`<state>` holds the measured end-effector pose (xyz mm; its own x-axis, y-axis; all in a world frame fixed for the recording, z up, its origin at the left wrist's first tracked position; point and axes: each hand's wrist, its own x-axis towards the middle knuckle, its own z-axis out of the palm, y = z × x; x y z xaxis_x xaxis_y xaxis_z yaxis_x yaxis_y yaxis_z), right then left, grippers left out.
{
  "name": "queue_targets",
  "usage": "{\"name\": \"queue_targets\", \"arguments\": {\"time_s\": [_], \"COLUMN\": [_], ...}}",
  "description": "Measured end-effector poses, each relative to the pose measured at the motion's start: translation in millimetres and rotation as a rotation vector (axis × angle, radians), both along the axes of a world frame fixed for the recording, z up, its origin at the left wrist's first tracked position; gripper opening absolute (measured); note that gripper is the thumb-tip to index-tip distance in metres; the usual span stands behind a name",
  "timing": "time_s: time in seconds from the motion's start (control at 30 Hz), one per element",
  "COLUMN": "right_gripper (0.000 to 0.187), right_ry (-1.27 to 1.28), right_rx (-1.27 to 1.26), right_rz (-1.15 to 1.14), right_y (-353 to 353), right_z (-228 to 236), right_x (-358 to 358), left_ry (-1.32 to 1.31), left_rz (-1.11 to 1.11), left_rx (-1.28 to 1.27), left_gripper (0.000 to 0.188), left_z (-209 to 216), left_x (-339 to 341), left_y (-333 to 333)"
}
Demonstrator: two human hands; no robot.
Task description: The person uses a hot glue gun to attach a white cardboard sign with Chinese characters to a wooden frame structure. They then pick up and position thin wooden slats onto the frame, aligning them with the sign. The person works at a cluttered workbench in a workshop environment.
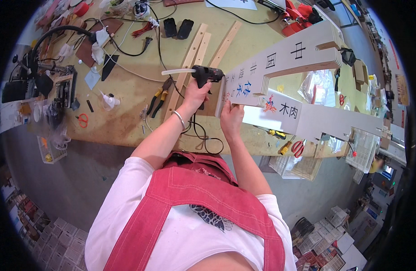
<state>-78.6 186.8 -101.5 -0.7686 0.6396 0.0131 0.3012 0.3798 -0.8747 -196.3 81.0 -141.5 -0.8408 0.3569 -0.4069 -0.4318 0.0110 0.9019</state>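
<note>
while clenched on the glue gun (207,73), left hand (195,95); right hand (231,118) gripping white board (280,58)

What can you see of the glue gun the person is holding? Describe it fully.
The glue gun is black, with a pale glue stick poking out of its back end toward the left. It is held level above the workbench, nozzle pointing right against the end of the white board. The left hand grips its handle from below. A black cord hangs down from it and loops on the bench. The right hand holds the board, not the gun.
</note>
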Motion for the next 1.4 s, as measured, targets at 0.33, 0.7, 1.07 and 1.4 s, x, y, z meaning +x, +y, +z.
{"name": "queue_targets", "arguments": {"time_s": [0.33,0.7,1.07,1.4], "right_gripper": [0.033,0.033,0.032,0.030], "right_ry": [0.094,0.086,0.033,0.036], "right_rx": [0.048,0.004,-0.024,0.026], "right_rz": [0.027,-0.005,0.018,0.006], "right_y": [0,-2,-2,-2], "right_z": [-5,-5,3,5], "right_x": [-1,-2,-2,-2], "left_ry": [-0.010,-0.017,-0.002,-0.013], "left_rz": [-0.012,-0.004,-0.004,-0.019], "left_rx": [0.081,0.050,0.058,0.040], "left_gripper": [0.021,0.021,0.021,0.022], "left_z": [-23,-22,-18,-17], "left_x": [4,7,1,6], "left_y": [-2,-5,-2,-7]}}
